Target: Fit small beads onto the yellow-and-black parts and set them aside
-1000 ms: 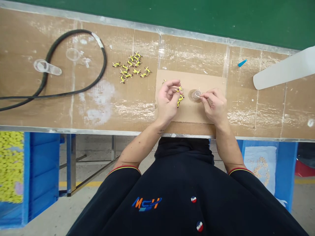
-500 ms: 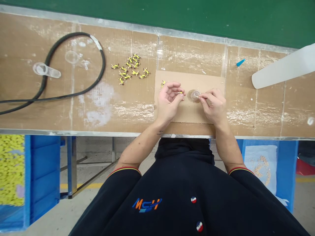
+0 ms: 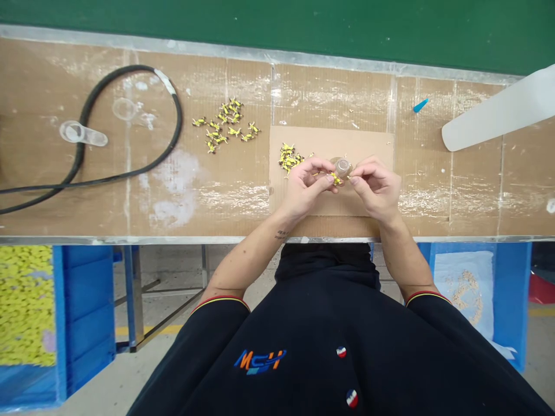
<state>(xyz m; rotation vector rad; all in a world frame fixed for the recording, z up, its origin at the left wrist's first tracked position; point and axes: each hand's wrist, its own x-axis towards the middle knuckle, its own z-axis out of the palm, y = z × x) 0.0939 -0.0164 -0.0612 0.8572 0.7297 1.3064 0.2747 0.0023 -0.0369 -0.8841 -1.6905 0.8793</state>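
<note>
Right now on the cardboard sheet (image 3: 329, 141), left hand (image 3: 309, 185) and right hand (image 3: 376, 188) meet, fingers (image 3: 353, 180) pinched closed on what looks like a tiny yellow part (image 3: 335, 179) at the small clear cup (image 3: 342, 168), a spot calling for a steady hold, more yellow parts (image 3: 288, 157) heaped just beside!

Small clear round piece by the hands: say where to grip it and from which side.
Pinch the rim of the small clear round piece from the far side, probably: its edge is round, and the left hand and right hand crowd its near side.
</note>
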